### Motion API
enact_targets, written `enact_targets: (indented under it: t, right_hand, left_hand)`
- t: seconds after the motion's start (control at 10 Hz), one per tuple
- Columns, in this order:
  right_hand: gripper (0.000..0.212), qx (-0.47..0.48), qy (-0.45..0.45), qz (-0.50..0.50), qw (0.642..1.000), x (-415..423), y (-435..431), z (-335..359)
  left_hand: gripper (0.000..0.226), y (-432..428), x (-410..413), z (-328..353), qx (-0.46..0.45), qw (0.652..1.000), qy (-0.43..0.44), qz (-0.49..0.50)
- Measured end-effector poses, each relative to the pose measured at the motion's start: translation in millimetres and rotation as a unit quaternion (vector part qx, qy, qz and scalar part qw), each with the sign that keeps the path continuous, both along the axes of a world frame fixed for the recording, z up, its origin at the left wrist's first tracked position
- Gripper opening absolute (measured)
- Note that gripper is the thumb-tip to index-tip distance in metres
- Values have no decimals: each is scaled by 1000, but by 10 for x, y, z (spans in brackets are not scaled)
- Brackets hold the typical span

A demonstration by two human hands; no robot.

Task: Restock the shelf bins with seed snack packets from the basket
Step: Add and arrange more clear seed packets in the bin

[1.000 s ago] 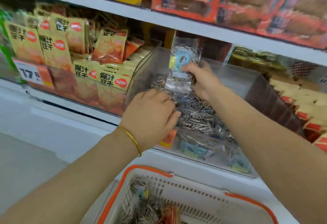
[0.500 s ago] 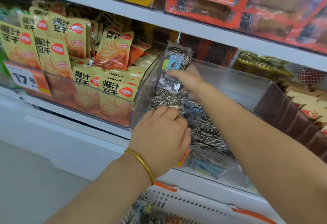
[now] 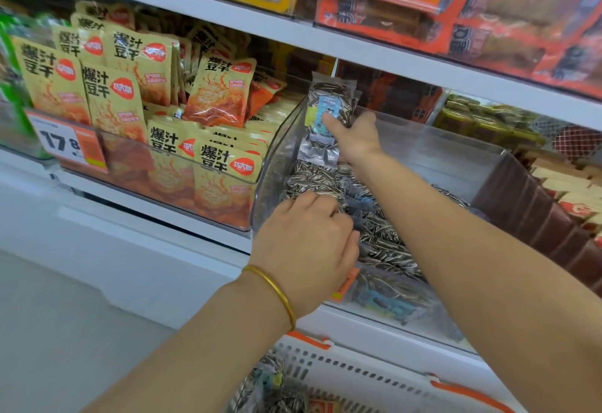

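clear seed packet (image 3: 329,119) stands upright at the back of the seed-filled clear bin (image 3: 277,165).

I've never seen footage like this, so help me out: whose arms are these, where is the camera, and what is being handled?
There is no machine here. These are a person's two bare hands, filmed by a camera worn on the head that looks forward and down at a shop shelf. The right hand pinches a seed packet and holds it upright at the back of a clear bin. The left hand rests with curled fingers on the pile of packets in the bin; whether it grips one is unclear. Below, the basket holds more. Yellow packets fill the next bin.
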State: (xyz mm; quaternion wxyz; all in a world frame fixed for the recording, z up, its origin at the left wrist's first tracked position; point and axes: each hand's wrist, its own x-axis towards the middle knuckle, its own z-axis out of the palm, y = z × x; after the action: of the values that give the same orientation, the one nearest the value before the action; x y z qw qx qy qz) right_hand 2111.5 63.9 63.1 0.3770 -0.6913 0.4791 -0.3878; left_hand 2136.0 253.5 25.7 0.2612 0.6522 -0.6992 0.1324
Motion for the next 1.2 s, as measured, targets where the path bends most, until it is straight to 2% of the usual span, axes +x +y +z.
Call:
enact_targets:
  t: [0.1,0.2,0.4,0.5,0.6,0.7,1.0,1.1,1.2]
  right_hand:
    - [60,-17,-11,-18,1000,3,-11,-20]
    - [38,-10,-1,-23,1000,-10,-46,-98]
    - [51,-13,52,-26,998,-6,-71,-213]
    - [52,15,63,-17,998,-1,-51,-194]
    - [41,41,47,-4,998,-13,-39,-185]
    - [56,63,43,11,997,-39,-14,-177]
    - [66,61,40,9,997,-75,36,-115]
    - [59,44,39,1,998,-185,182,19]
    - [33,-4,18,29,999,-462,616,242]
  left_hand:
    - [43,4,0,4,3,1000,0,-1]
    - [43,4,-4,4,3,1000,-6,0]
    - [44,3,-7,3,12,1000,-10,6]
    - [44,3,-11,4,15,1000,-8,6]
    - [43,3,-2,3,14,1000,-3,3]
    - [42,8,3,-5,10,1000,-1,1]
    - [43,18,17,5,9,1000,3,-11]
    - [40,58,32,60,-10,999,6,-31]
    - [30,298,-12,155,-53,996,-30,-62]
